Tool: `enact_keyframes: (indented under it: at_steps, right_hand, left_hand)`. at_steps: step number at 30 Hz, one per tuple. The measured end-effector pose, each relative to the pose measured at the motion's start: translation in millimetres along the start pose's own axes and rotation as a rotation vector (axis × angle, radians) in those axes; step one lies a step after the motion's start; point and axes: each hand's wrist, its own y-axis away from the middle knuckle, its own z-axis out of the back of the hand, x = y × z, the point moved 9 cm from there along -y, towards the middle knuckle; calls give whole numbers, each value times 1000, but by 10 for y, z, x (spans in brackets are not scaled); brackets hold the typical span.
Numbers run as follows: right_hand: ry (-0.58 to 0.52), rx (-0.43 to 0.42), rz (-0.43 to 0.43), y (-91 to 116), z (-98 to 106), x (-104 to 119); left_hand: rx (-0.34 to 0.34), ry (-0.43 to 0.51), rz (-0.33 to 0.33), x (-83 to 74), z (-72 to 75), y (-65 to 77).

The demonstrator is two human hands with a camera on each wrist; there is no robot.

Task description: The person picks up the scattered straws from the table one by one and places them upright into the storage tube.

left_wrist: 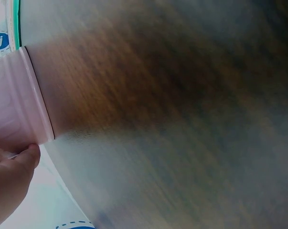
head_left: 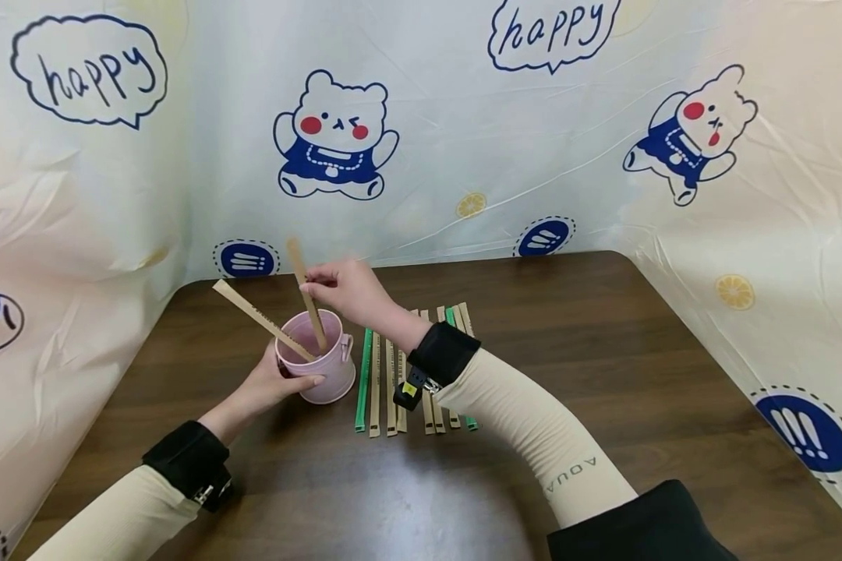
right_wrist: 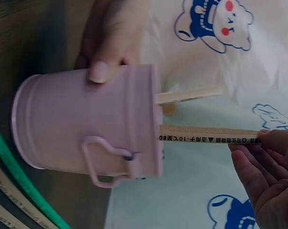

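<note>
Fingers of the right hand (head_left: 347, 292): pinching one beige wrapped straw (head_left: 314, 318) (lettering printed along its length), lower end inside a pink bucket (head_left: 330, 380). Fingers of the left hand (head_left: 267, 387): grasping the bucket at its left side, thumb on the near wall. Bucket: one, looped handle at right, placed left of centre in the far half of the brown wooden table (head_left: 603, 374). Second beige straw (head_left: 260, 318): one, in the bucket, leaning left over the rim. Row of straws (head_left: 375, 389): just right of the bucket, side by side, running near to far; mostly beige, green at the left end and again toward the right; partly hidden by the right wrist.
</note>
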Motion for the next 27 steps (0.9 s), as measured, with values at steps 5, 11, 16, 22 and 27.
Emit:
enact_keyframes:
  at_steps: [5, 11, 16, 22, 27]
  right_hand:
    - [45, 67, -20, 47, -194, -92]
    - [69, 88, -40, 39, -300, -110]
    - [87, 100, -40, 36, -363, -100]
    - [112, 104, -58, 56, -401, -139]
    - [140, 105, -56, 75, -410, -191]
  left_hand:
    - [10, -5, 6, 13, -6, 5]
    - [15, -18, 25, 15, -9, -3]
    - [8, -19, 24, 15, -4, -13]
    - [16, -10, 19, 16, -16, -20]
    - [10, -16, 8, 10, -12, -19]
